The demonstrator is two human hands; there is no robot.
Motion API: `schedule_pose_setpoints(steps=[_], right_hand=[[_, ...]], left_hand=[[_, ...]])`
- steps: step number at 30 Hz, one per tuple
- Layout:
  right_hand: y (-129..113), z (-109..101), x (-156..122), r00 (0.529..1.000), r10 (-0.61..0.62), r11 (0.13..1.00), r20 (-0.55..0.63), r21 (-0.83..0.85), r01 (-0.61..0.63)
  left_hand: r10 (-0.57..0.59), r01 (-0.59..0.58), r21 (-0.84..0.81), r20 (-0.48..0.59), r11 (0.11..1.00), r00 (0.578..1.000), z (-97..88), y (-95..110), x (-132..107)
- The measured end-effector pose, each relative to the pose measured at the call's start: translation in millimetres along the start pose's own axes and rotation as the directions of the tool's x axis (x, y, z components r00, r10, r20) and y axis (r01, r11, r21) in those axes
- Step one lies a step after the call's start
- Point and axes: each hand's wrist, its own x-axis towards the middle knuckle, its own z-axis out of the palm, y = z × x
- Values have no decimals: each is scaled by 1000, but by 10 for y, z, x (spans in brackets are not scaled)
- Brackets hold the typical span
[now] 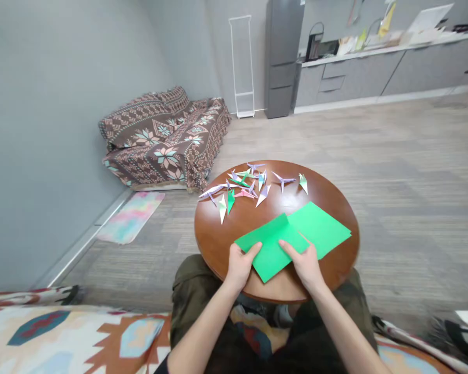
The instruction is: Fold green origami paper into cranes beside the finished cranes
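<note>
A sheet of green paper (pixel 272 249), its far edge bent upward, is held over the near part of the round wooden table (pixel 210 234). My left hand (pixel 240 264) pinches its left corner, thumb on top. On the right side my right hand (pixel 304 264) grips the same sheet, thumb pressing its upper face. Behind and to the right, more green paper (pixel 323 228) lies flat, partly covered by the held sheet. Several folded paper pieces in purple, green, pink and white, such as a green one (pixel 231 200) and a purple one (pixel 284 181), rest toward the back.
A sofa with a patterned cover (pixel 167 140) stands back left, near a pastel mat (pixel 132 217). A white rack (pixel 243 67), a grey fridge (pixel 284 57) and a kitchen counter (pixel 374 54) line the far wall. My knees are beneath the table's near edge.
</note>
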Motion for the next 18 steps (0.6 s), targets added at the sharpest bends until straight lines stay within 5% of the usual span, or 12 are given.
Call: schedule_pose_setpoints(steps=[5,8,12,18], right_hand=[[1,109,-74,994,-11,1000,-112,-13,9],[-54,60,-31,993,-3,999,-118,-42,-2],[-118,-30,73,993,25,998,-112,-58,-32],[-46,114,184,979,65,998,-194,27,-61]], left_hand=[[-80,68,-229,-47,971,996,250,109,53],[-200,206,-394,58,896,978,390,194,180],[-286,345,-435,198,832,938,459,268,324],[-250,314,-432,199,846,948,482,292,329]])
